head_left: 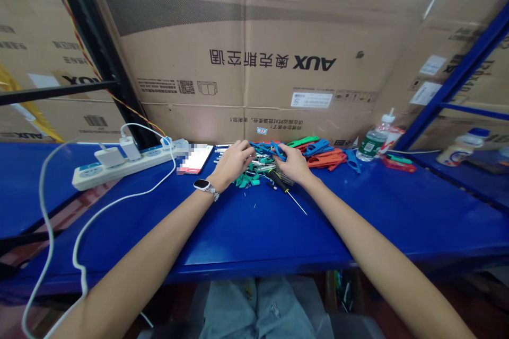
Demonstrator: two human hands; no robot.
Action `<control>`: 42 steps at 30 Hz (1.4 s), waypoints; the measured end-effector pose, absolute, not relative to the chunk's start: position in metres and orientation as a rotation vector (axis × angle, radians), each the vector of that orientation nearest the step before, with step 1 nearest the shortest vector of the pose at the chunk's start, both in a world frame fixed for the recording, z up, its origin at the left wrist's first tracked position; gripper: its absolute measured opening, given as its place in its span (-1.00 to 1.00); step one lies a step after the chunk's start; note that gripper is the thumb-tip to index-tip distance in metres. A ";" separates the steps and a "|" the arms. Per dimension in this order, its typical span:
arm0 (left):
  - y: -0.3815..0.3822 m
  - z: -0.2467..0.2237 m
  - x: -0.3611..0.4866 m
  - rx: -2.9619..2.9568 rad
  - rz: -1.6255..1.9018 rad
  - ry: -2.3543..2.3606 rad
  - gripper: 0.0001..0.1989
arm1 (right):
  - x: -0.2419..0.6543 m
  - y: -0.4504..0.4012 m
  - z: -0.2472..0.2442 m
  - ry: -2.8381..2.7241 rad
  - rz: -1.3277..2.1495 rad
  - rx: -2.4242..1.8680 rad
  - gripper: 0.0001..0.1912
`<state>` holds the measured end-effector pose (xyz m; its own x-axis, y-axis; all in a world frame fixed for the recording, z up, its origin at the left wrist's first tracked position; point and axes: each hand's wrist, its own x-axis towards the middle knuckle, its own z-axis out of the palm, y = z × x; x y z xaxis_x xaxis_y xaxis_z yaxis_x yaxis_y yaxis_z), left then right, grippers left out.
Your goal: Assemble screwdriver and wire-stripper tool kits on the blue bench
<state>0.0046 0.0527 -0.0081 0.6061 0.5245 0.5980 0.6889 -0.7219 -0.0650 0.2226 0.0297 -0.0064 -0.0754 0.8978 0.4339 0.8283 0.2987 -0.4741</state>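
Over a heap of small metal and green parts [247,179], my left hand [233,161] has its fingers curled together, and whatever is in them is hidden. A band with a small screen sits on that wrist. My right hand [295,165] is closed on a blue plastic piece [277,149], slim and handle-like. More blue plastic pieces [260,146] lie between the two hands. A screwdriver [284,185] with a black and yellow handle rests just below my right hand, its shaft pointing toward me.
Orange plastic pieces [328,159] are piled right of my hands, with green and blue ones behind. A clear bottle [371,143] stands beyond them. At left lie a white power strip [85,176] with cables and a white card [199,158]. Cartons [254,21] wall the back of the blue table [254,243].
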 end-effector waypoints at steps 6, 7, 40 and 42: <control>0.051 -0.010 0.003 -2.609 -0.822 -1.004 -0.80 | 0.235 0.036 -0.009 -1.774 0.107 -1.519 -0.81; 0.050 -0.009 0.002 -2.628 -0.790 -1.005 -0.82 | 0.238 0.037 -0.011 -1.758 0.119 -1.495 -0.82; 0.113 0.026 0.102 -2.731 -1.344 -0.679 -0.85 | 0.301 0.066 0.042 -2.167 0.374 -1.381 -0.75; 0.121 0.031 0.111 -2.779 -1.403 -0.691 -0.85 | 0.316 0.077 0.048 -2.205 0.291 -1.432 -0.74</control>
